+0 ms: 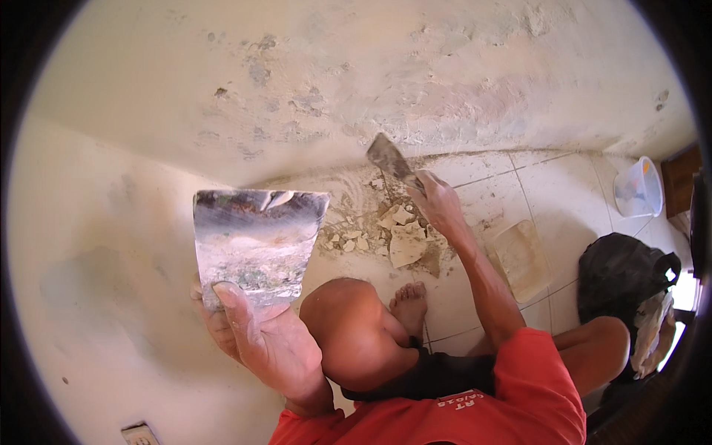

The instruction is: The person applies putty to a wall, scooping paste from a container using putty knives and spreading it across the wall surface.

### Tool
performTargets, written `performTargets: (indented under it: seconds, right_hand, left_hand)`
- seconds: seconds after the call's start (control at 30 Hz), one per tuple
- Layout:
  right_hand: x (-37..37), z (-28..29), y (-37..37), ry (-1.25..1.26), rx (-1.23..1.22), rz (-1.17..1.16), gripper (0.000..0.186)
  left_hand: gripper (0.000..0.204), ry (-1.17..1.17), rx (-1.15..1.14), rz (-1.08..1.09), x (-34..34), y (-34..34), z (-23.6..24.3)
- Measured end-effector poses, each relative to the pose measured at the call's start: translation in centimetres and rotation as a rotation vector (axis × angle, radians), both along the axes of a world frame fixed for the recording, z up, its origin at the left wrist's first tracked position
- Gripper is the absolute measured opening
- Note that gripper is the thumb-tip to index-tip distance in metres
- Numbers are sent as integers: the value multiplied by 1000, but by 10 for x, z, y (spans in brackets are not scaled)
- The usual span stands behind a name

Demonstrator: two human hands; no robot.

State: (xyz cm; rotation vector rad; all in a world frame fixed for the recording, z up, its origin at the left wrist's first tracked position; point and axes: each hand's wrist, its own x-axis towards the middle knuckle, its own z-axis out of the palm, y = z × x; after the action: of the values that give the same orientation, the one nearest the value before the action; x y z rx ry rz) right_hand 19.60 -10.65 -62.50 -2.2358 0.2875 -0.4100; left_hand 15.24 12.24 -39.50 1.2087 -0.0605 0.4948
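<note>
My left hand (271, 341) is closed round the lower end of a wide putty knife (259, 237), thumb on its face. The flared metal blade stands upright, smeared with white plaster and dark along its top edge; its handle is hidden by the hand. On the right, my right hand (440, 204) grips a narrower scraper (390, 157), its dirty blade angled up and left. The blade's tip is by the foot of a pale wall (445, 89) with pitted, flaking patches; I cannot tell whether it touches. Broken plaster pieces (408, 245) and dust lie on the floor below.
A shallow, dusty tray (521, 259) lies on the white tiles right of my right forearm. Farther right stand a translucent bucket (638, 189) and a black plastic bag (621, 271). A side wall (96, 245) runs down the left, with a socket plate (139, 433) low on it.
</note>
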Motion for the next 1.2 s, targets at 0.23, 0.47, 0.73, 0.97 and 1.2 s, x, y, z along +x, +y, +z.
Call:
performTargets:
  seconds: [0.23, 0.47, 0.73, 0.97, 1.2]
  right_hand:
    - [52, 20, 0, -106, -280, 104, 21]
    - [48, 14, -77, -80, -546, 18, 21]
    - [35, 93, -131, -40, -705, -59, 24]
    - [36, 112, -153, 30, -713, -89, 27]
    - [23, 154, -165, 147, -715, -161, 28]
  left_hand:
    - [28, 86, -209, -26, -13, 0, -8]
    - [25, 16, -160, -65, -17, 4, -16]
    - [35, 97, -222, -134, -15, -6, -11]
    - [35, 114, -277, -181, -13, -7, -9]
    - [34, 96, -261, -203, -9, -8, -11]
